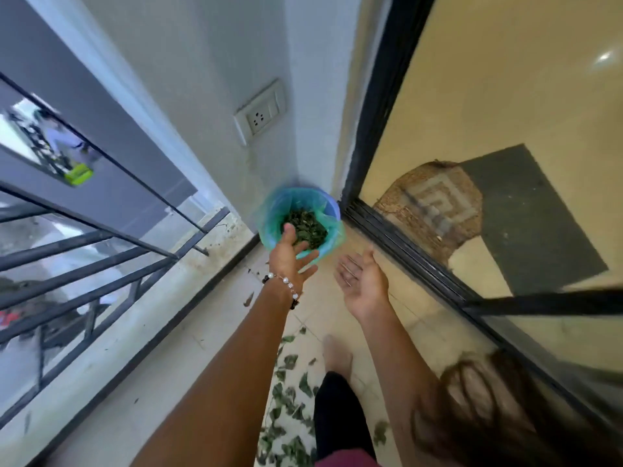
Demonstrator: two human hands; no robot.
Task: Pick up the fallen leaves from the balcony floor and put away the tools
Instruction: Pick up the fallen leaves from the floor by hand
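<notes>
Balcony floor (209,348) strewn with leaves (286,396), lined bin (300,200) in corner, left hand (290,254), right hand (362,283), both hands spread, holding nothing.

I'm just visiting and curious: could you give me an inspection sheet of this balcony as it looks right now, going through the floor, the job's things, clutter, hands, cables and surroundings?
Surface: tiled floor, dirty along the railing side.
Job's things: bin with a green liner, in the corner, holding leaves; more loose leaves lie on the floor near the person's foot. Tools: nothing seen.
Clutter: small debris by the railing base.
Hands: left hand open over the bin, leaves at its fingers; right hand open, palm up, empty.
Cables: nothing seen; a wall socket with nothing plugged in.
Surroundings: metal railing on the left, glass door on the right, a mat behind it.
</notes>
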